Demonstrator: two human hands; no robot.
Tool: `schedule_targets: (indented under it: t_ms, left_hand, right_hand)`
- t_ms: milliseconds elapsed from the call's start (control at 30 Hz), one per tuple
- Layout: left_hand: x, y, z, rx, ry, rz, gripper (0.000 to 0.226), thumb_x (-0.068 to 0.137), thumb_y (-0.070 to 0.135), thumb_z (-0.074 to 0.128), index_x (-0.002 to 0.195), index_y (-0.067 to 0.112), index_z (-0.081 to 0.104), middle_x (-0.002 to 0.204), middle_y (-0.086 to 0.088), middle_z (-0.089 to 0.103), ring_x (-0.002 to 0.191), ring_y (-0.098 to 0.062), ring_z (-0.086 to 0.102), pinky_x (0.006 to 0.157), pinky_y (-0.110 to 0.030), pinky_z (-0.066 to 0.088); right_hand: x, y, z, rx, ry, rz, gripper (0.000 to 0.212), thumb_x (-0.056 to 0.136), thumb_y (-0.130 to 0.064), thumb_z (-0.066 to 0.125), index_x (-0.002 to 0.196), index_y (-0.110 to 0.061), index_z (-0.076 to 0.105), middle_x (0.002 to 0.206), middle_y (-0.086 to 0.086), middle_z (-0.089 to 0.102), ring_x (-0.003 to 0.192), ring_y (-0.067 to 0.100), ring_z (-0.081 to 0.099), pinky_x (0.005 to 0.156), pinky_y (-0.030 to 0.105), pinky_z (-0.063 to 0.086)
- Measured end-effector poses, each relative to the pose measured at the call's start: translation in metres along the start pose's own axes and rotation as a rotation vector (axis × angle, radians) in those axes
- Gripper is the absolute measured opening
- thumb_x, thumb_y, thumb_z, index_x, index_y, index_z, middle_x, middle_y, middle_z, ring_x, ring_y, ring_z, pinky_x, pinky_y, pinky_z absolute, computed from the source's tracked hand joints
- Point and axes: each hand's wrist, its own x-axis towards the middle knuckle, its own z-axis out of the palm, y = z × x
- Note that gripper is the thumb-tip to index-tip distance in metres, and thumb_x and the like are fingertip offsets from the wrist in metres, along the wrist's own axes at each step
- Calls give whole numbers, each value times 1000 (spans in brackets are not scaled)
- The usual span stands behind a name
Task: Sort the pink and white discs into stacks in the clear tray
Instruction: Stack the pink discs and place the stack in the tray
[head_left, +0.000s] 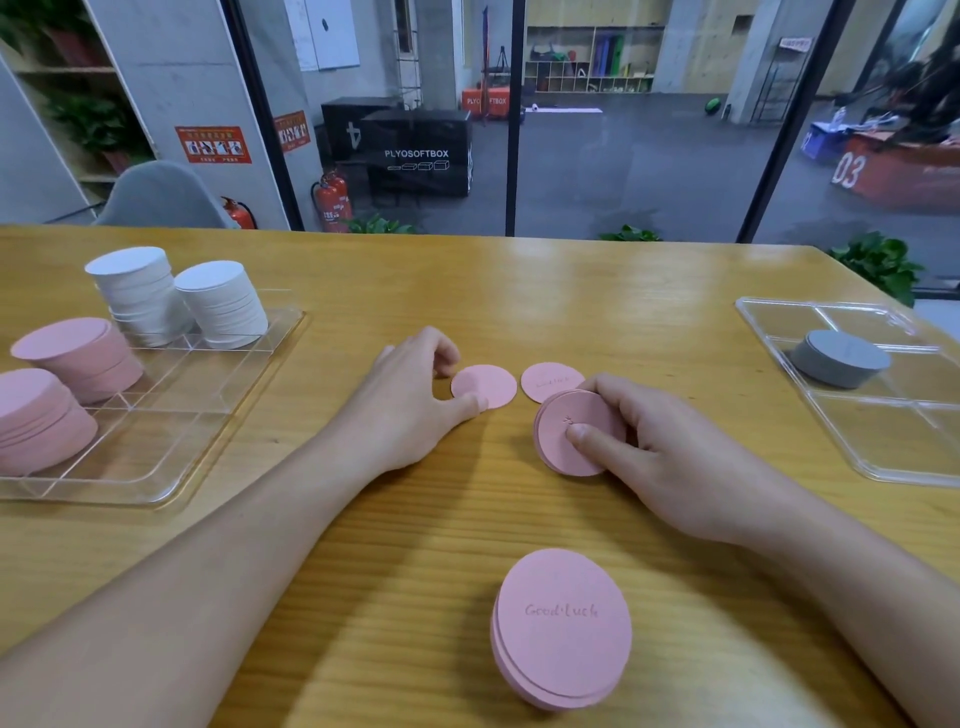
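Pink discs are all that lie loose on the wooden table now: the right hand grips a small bundle of pink discs tilted on edge, thumb pressed to its face and fingers curled behind, while the left hand pinches the near rim of a single pink disc lying flat, thumb on its edge and the other fingers curled above. Just beside it lies a second flat pink disc, partly overlapped by the bundle, and a short pile of pink discs reading "Good Luck" sits close to the person. The step in hand looks like gathering loose pinks into the bundle; it would go best by sliding each flat disc until a fingertip gets under its rim, then squaring the edges before carrying. The clear tray at far left already holds 2 white stacks at the back and 2 pink stacks nearer, both pink ones leaning a little, so additions should be lowered gently and centred. Well apart on the right, a second clear tray holds a grey stack. Nothing blocks the route leftward, though the left forearm crosses it.
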Motion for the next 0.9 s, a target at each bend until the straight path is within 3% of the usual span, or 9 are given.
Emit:
schedule_targets:
  t_ms: [133,233,300,433,533,600,700,833,900]
  left_hand:
    - [0,-2,0,64,-55,5,69,98,62,69,159,36,48,135,14,49,138,-14,40,115,-39,41]
    - [-1,3,5,99,-56,6,63,100,71,58,154,39,55,135,12,45,134,-15,36,115,-38,39]
    - [-1,5,8,137,-43,23,61,97,73,63,148,40,59,132,12,46,131,-17,38,113,-38,40]
    - [-3,9,4,53,-25,22,52,91,61,79,130,35,55,127,15,52,121,-14,48,96,-34,45]
    - [-3,6,-1,-107,10,33,46,91,46,86,122,38,53,108,18,66,91,-9,65,78,-36,51]
    - [-1,3,-1,-197,43,47,32,94,37,84,117,39,62,95,13,74,74,-8,65,72,-38,52]
    - [-7,9,-4,-419,67,42,3,104,24,76,106,25,75,82,4,79,61,-13,66,66,-36,53]
    - [-12,17,-5,-720,-9,38,33,113,33,63,102,9,83,97,-9,84,96,-26,82,94,-41,67]
    - [-13,18,-3,-726,-10,64,28,109,29,71,98,6,84,98,-12,84,98,-26,81,95,-35,65]
  right_hand:
    - [1,0,0,4,0,0,9,109,-34,62,101,-33,63,79,-22,62,72,7,55,64,17,42]
    - [1,0,0,-4,-1,4,9,109,-34,63,101,-33,63,79,-22,61,72,7,54,64,17,41]
    - [1,1,0,-12,3,3,8,109,-35,63,102,-32,63,81,-22,62,73,7,55,65,17,41]
    - [0,1,0,-23,8,2,6,108,-37,63,106,-32,64,85,-18,65,76,9,57,66,19,43]
    - [1,3,0,-13,6,7,5,108,-38,63,107,-33,65,85,-16,65,76,10,57,65,21,44]
    - [1,3,0,-7,5,11,5,108,-37,63,106,-33,65,85,-17,66,76,9,58,65,19,43]
    - [0,2,-1,5,6,10,5,109,-35,64,105,-33,66,83,-18,65,74,7,57,64,18,42]
    - [1,3,-6,54,17,1,10,108,-30,65,98,-33,67,76,-22,62,68,4,53,61,16,40]
    - [1,4,-8,86,18,18,10,108,-30,65,99,-29,68,71,-21,60,63,4,49,59,18,38]
